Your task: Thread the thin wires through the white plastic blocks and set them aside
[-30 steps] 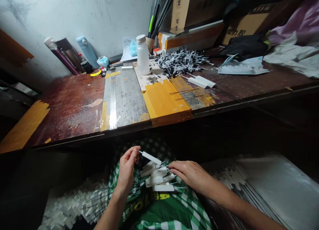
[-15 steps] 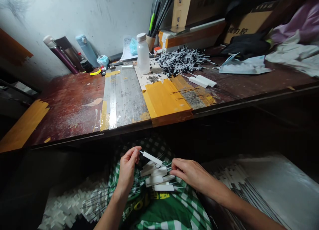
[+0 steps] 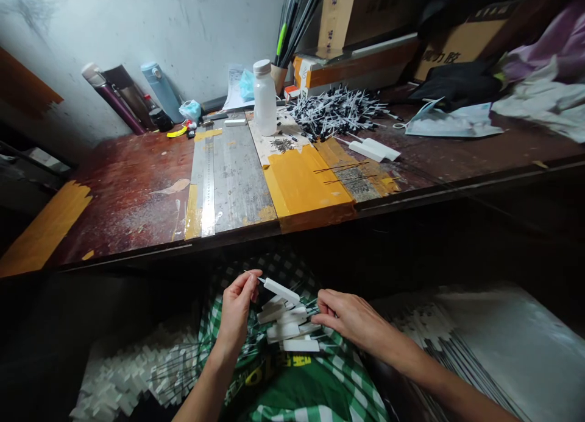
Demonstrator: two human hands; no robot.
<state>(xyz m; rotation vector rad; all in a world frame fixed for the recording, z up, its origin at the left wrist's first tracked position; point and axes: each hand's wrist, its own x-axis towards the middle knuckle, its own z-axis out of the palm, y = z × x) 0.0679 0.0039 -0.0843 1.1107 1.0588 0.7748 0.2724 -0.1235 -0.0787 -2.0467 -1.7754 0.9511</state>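
Observation:
My left hand [image 3: 240, 294] pinches the thin tip of a slim white block [image 3: 282, 290] with a fine rod at its end. The block slants down to the right above my lap. Just beyond its lower end is my right hand [image 3: 337, 309], thumb and fingers pressed together; what lies between them is too small to make out. Below both hands, several similar white blocks [image 3: 283, 331] with thin rods lie loosely piled on a green checked apron [image 3: 292, 388].
A worktable [image 3: 137, 184] spans the front, its edge beyond my hands. On it stand a white bottle [image 3: 265, 102] and a heap of small black-and-white sticks [image 3: 340, 111]. More white blocks [image 3: 123, 373] are piled at lower left, and rodded pieces [image 3: 461, 355] lie at right.
The view has shifted slightly. Both hands keep nearly the same pose, and the white block stays pinched in my left hand.

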